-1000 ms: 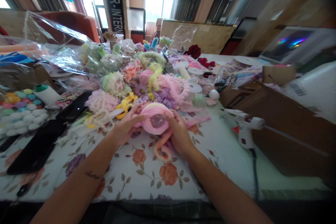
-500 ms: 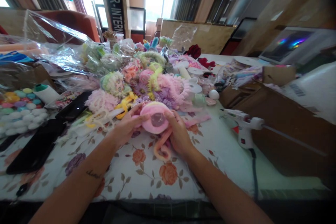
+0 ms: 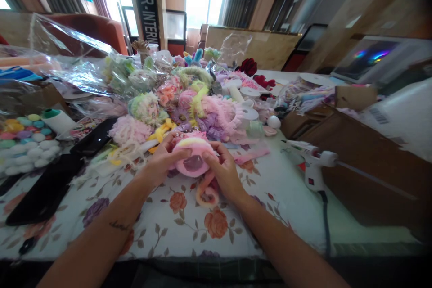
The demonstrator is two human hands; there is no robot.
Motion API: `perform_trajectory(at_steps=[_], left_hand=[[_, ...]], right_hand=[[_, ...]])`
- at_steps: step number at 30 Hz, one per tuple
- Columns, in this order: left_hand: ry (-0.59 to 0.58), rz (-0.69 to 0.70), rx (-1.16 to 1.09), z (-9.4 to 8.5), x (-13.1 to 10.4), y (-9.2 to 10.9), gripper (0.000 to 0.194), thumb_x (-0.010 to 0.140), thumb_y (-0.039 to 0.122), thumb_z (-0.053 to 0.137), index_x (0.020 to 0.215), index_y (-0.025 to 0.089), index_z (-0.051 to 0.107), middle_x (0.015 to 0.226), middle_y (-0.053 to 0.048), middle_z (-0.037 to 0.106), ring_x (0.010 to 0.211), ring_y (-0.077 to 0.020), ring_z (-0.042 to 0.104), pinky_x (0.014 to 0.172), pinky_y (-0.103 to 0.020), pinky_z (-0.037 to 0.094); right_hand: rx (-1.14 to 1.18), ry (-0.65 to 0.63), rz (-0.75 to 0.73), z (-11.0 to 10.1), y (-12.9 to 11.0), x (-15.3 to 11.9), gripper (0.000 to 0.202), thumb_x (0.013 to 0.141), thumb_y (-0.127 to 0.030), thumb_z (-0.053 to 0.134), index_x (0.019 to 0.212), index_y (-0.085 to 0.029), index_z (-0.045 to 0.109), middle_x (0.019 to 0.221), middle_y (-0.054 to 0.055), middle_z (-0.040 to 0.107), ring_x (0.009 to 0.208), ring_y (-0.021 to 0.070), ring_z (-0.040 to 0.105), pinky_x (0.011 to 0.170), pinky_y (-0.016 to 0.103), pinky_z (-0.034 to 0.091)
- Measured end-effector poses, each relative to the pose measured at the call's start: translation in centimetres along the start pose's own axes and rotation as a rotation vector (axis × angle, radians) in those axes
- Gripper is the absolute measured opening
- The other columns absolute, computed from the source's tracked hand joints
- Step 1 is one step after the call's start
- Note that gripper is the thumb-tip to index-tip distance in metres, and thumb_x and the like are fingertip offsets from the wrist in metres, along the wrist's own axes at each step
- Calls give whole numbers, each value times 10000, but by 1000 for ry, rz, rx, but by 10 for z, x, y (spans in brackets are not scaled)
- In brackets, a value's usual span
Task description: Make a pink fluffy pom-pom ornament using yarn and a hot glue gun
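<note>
Between my hands is a fuzzy pink ring-shaped piece [image 3: 192,171] with a yellowish upper band and a clear, see-through middle. My left hand [image 3: 165,159] grips its left side, thumb on the front. On the right side, my right hand [image 3: 224,168] pinches it with the thumb on the front and the fingers behind. A fuzzy peach-pink strip [image 3: 206,193] hangs from it and curls on the flowered tablecloth [image 3: 141,225]. Behind it, pink frilly trim [image 3: 194,135] shows at its top edge; whether this is attached I cannot tell.
A white glue gun [image 3: 313,162] stands at the right beside a brown cardboard box [image 3: 371,180]. Black phones [image 3: 45,189] and colored pom-poms [image 3: 30,144] are at the left. Heaped yarn and lace [image 3: 219,117] fill the back, with clear plastic wrap [image 3: 81,63] over the left.
The pink ring has tilted, its opening now facing lower, and it has shifted slightly left and down. Both hands keep hold, and my right thumb has moved inward over its front.
</note>
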State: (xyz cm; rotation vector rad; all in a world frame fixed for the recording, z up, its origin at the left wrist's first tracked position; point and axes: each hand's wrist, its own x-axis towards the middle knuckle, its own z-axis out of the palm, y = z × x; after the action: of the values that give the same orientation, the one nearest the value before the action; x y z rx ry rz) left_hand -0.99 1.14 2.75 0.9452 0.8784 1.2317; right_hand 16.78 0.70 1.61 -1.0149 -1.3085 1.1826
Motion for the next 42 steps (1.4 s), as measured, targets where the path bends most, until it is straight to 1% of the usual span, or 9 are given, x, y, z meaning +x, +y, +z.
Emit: perform_trajectory(at_steps=[4,8,15,21,27,32,35,39,42], left_hand=[[-17,-6,-21,-1,1,-2,563,669,314,909,1123,215,591,880,2,671,716,-131,637,666,-236,506],[-82,-34,-36,-4,0,-3,586,697,407,883,1161,216,580,987,-54,685,842,-195,672,744,-280,523],[36,30,103,-1,-2,-3,693,586,303,930,1173,247,566,965,4,660,823,-174,639,738,-271,515],[66,37,113,4,-3,-3,642,570,266,937,1125,225,617,910,4,663,771,-160,626,702,-260,516],[11,-12,71,1,-3,1,662,562,319,944,1123,210,610,1019,-39,689,827,-189,662,734,-285,533],[78,10,96,5,-4,0,667,531,309,959,1079,213,590,903,-3,677,750,-160,639,671,-250,516],[85,15,90,5,-4,-1,672,541,311,959,1086,217,578,906,1,675,732,-143,628,657,-234,508],[27,-29,56,2,-4,2,651,595,371,938,1115,216,578,981,-29,690,797,-178,660,688,-260,522],[-5,-41,38,1,-4,3,623,614,341,934,1118,219,591,962,-19,694,795,-169,663,705,-260,520]], right_hand=[[-19,28,-18,-2,3,3,339,802,-500,734,986,-227,656,908,-3,646,818,182,598,749,287,494],[-57,23,-22,-4,5,4,343,817,-506,719,1008,-228,660,913,4,648,828,189,593,767,304,492],[-204,39,-97,-2,10,1,373,779,-481,734,1055,-242,663,912,16,637,846,216,597,753,339,497],[-192,25,-112,0,10,1,344,781,-434,735,1049,-236,651,947,20,645,810,196,595,729,329,500],[-166,21,-121,-2,7,1,328,782,-461,733,1012,-240,654,944,16,644,800,193,595,745,338,514],[-182,23,-154,-1,6,0,308,776,-422,745,1016,-246,665,970,16,653,871,207,623,829,348,521],[-159,31,-144,0,5,0,306,760,-409,744,997,-236,659,978,21,654,871,206,623,815,337,522],[-102,34,-82,-1,2,0,319,768,-433,732,1000,-232,648,927,5,635,808,186,599,759,313,509],[-72,32,-54,-1,0,-1,329,778,-453,733,1005,-232,644,882,-7,624,794,182,588,741,301,496]])
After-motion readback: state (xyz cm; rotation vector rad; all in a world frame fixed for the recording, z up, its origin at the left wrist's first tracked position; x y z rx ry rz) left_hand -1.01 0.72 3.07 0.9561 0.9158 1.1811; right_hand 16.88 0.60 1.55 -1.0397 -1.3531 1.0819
